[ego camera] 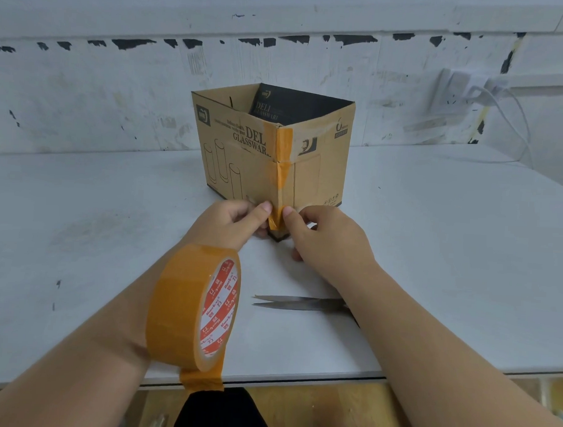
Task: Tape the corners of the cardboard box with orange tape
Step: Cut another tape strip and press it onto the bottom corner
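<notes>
Cardboard box (243, 160): open-topped, on white counter (449, 253), near corner bearing an orange tape strip (283, 161). Left hand (231, 222) and right hand (321, 237) pinch the strip's lower end. Tape roll (185, 309) ringing left wrist; scissors (299, 303) alongside.

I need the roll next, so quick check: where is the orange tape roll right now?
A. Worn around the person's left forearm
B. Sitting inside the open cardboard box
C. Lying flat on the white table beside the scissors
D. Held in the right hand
A: the orange tape roll with the red-and-white core circles the left forearm near the wrist, while both hands work the orange tape strip at the brown cardboard box corner.
</notes>
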Available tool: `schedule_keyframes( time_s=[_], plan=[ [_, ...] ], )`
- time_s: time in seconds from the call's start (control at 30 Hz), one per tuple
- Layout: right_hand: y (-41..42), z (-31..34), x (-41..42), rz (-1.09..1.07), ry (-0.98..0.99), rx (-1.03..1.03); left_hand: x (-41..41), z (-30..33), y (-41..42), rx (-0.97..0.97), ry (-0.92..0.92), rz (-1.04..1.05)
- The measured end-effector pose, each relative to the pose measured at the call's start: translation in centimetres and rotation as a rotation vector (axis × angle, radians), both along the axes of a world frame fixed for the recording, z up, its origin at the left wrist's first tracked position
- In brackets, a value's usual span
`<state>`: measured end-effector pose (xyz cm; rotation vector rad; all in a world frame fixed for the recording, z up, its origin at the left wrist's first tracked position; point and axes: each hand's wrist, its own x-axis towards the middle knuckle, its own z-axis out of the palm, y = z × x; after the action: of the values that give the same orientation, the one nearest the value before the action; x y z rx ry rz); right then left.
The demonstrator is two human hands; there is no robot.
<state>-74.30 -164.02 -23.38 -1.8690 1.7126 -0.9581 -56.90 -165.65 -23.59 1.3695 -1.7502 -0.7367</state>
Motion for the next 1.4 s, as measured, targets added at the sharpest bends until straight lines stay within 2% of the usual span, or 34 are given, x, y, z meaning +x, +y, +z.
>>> schedule_keyframes(
  time_s=[0.53,1.17,1.4],
  plan=[
    [-0.29,0.05,-0.12,0.010,0.054,-0.004,0.09,-0.23,-0.36,0.014,0.038,-0.014],
    [0.00,-0.43,-0.33,0.022,-0.004,-0.025,0.05,-0.10,-0.09,-0.040,-0.137,-0.018],
    [0.15,-0.17,-0.32,0.035,0.005,-0.028,0.05,-0.17,-0.07,-0.061,-0.107,-0.089]
  ],
)
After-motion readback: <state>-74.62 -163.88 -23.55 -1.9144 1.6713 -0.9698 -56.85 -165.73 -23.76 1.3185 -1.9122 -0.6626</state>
